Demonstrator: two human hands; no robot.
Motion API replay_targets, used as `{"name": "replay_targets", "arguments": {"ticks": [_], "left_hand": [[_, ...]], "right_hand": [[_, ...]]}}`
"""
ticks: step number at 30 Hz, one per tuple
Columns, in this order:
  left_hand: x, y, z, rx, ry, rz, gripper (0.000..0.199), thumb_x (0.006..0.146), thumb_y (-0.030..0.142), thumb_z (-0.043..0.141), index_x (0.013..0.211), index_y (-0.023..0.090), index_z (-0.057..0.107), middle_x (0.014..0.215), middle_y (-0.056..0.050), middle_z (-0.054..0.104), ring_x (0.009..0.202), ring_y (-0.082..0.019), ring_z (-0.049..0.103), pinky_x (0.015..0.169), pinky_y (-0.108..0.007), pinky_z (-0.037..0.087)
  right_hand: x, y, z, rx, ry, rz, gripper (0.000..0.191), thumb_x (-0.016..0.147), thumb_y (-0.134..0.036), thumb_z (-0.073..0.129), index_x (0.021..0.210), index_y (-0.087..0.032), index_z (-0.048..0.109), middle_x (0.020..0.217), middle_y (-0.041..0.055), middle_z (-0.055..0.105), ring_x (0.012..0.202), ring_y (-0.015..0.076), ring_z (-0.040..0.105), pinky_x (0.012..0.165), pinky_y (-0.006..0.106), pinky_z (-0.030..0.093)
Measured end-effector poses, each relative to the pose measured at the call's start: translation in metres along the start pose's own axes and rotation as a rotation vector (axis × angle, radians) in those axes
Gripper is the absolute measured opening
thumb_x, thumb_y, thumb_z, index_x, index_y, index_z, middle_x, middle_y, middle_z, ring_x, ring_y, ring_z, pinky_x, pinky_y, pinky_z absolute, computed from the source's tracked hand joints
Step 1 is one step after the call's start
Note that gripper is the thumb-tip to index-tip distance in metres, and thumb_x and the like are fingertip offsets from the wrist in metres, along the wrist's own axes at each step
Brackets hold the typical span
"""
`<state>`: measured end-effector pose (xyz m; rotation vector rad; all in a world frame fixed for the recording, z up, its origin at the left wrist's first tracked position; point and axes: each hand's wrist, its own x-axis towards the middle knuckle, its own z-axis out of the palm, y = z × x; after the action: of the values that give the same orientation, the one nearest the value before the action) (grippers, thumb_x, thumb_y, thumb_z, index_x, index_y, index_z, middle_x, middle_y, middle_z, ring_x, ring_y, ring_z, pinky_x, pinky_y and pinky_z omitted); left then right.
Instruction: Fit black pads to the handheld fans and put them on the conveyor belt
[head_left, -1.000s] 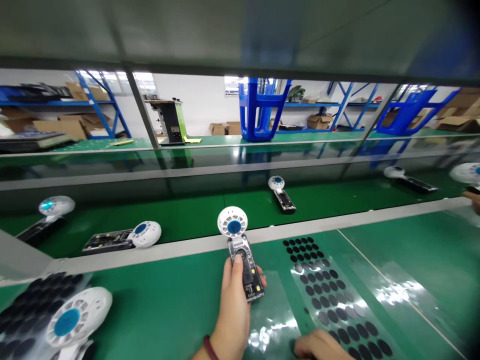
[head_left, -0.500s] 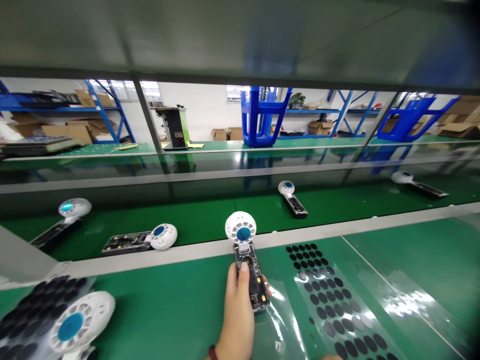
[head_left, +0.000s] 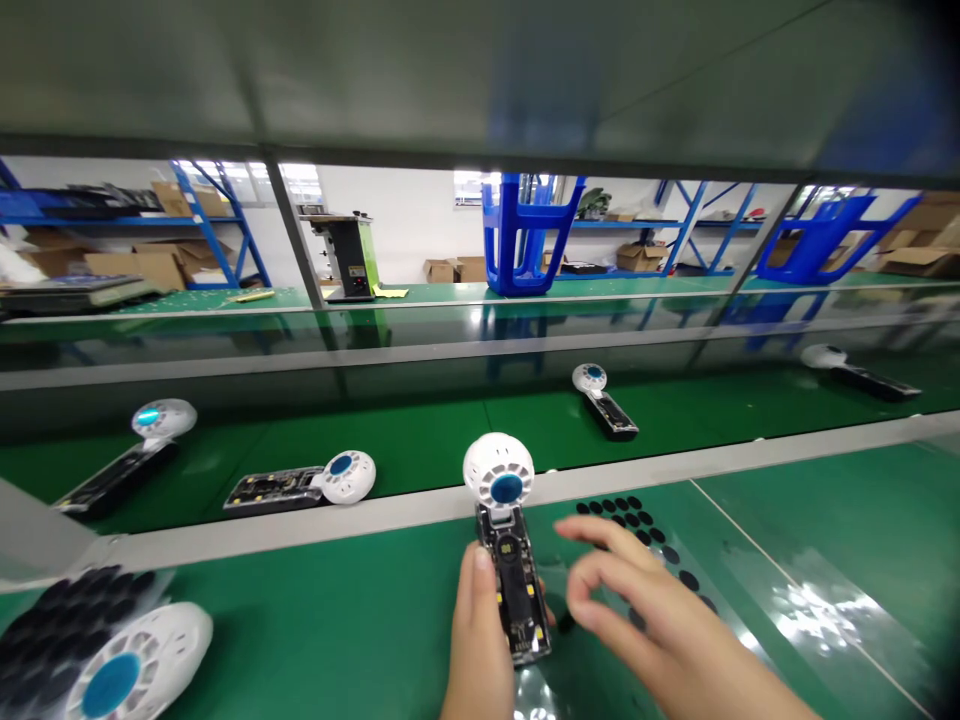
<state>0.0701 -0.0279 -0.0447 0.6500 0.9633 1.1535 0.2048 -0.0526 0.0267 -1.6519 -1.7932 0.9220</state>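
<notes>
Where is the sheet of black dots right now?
The dot sheet lies on the green bench at lower centre-right, just before the conveyor rail, beside the held fan and partly hidden under the right hand.

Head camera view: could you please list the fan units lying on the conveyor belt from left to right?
Black-handled fan unit with lit cyan hub → white-headed fan unit lying sideways → small white-headed fan unit past the hands → far-right fan unit.

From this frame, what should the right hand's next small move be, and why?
Probably bring the right hand the last bit leftward onto the exposed circuit board of the fan unit. The left hand holds that unit upright by its handle, board facing up, while the right hand's fingertips hover beside it, just off the sheet of black round pads. Whether a pad is on a fingertip cannot be seen.
</notes>
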Motion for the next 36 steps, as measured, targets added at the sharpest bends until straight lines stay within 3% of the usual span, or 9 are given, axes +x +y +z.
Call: {"name": "replay_targets", "arguments": {"ticks": [3, 6, 9, 16, 24, 30, 33, 36], "left_hand": [[-0.002, 0.002, 0.003, 0.026, 0.055, -0.005, 0.044, 0.075, 0.059, 0.042, 0.089, 0.019, 0.051, 0.056, -0.001, 0.060, 0.059, -0.018, 0.060, 0.044, -0.022, 0.039], [-0.003, 0.006, 0.006, 0.076, 0.152, -0.032, 0.043, 0.074, 0.057, 0.045, 0.098, 0.021, 0.052, 0.061, -0.001, 0.062, 0.062, -0.019, 0.061, 0.045, -0.023, 0.040], [-0.004, 0.009, 0.007, 0.131, 0.205, -0.058, 0.042, 0.074, 0.056, 0.044, 0.097, 0.022, 0.053, 0.069, -0.002, 0.065, 0.061, -0.018, 0.061, 0.048, -0.023, 0.041], [-0.004, 0.008, 0.006, 0.139, 0.190, -0.067, 0.043, 0.076, 0.054, 0.041, 0.101, 0.021, 0.053, 0.064, -0.002, 0.065, 0.058, -0.019, 0.061, 0.050, -0.024, 0.042], [-0.002, 0.006, 0.006, 0.166, 0.214, -0.068, 0.041, 0.076, 0.052, 0.040, 0.101, 0.022, 0.052, 0.068, -0.002, 0.065, 0.062, -0.018, 0.061, 0.070, -0.028, 0.045], [0.003, 0.000, 0.002, 0.259, 0.256, -0.031, 0.045, 0.077, 0.052, 0.034, 0.100, 0.017, 0.052, 0.094, -0.008, 0.063, 0.085, -0.022, 0.058, 0.067, -0.026, 0.045], [0.003, 0.001, 0.003, 0.255, 0.262, -0.047, 0.045, 0.079, 0.050, 0.031, 0.101, 0.017, 0.051, 0.092, -0.008, 0.064, 0.101, -0.024, 0.053, 0.070, -0.027, 0.044], [0.002, 0.002, 0.006, 0.219, 0.275, -0.015, 0.043, 0.077, 0.052, 0.034, 0.098, 0.019, 0.052, 0.086, -0.007, 0.068, 0.115, -0.025, 0.043, 0.084, -0.029, 0.040]], "right_hand": [[0.031, -0.020, 0.004, 0.034, -0.015, 0.037, 0.012, 0.077, -0.021, 0.047, 0.066, -0.023, 0.052, 0.129, -0.0008, 0.039, 0.118, 0.0229, 0.037, 0.093, 0.035, 0.036], [0.042, -0.031, 0.012, -0.006, -0.006, 0.009, 0.015, 0.077, -0.015, 0.044, 0.065, -0.022, 0.049, 0.106, 0.0010, 0.052, 0.093, 0.0182, 0.052, 0.077, 0.029, 0.043], [0.044, -0.032, 0.017, -0.042, 0.002, 0.049, 0.017, 0.077, -0.012, 0.042, 0.064, -0.021, 0.047, 0.092, 0.0000, 0.054, 0.073, 0.0144, 0.054, 0.065, 0.025, 0.042], [0.045, -0.035, 0.016, -0.082, 0.001, 0.033, 0.020, 0.076, -0.007, 0.042, 0.061, -0.020, 0.044, 0.086, 0.0002, 0.053, 0.073, 0.0138, 0.052, 0.064, 0.024, 0.040], [0.046, -0.032, 0.015, -0.099, -0.003, -0.016, 0.021, 0.076, -0.005, 0.040, 0.063, -0.020, 0.043, 0.084, 0.0000, 0.053, 0.073, 0.0142, 0.053, 0.066, 0.025, 0.040], [0.046, -0.028, 0.021, -0.111, 0.015, -0.051, 0.020, 0.079, -0.006, 0.038, 0.065, -0.020, 0.042, 0.086, 0.0011, 0.050, 0.071, 0.0141, 0.052, 0.065, 0.027, 0.041], [0.045, -0.028, 0.021, -0.102, -0.006, -0.049, 0.020, 0.079, -0.005, 0.037, 0.066, -0.020, 0.041, 0.087, 0.0015, 0.050, 0.072, 0.0138, 0.052, 0.065, 0.026, 0.041], [0.047, -0.029, 0.019, -0.100, -0.025, -0.051, 0.020, 0.079, -0.005, 0.037, 0.066, -0.020, 0.040, 0.087, 0.0017, 0.050, 0.073, 0.0142, 0.052, 0.066, 0.026, 0.041]]}}
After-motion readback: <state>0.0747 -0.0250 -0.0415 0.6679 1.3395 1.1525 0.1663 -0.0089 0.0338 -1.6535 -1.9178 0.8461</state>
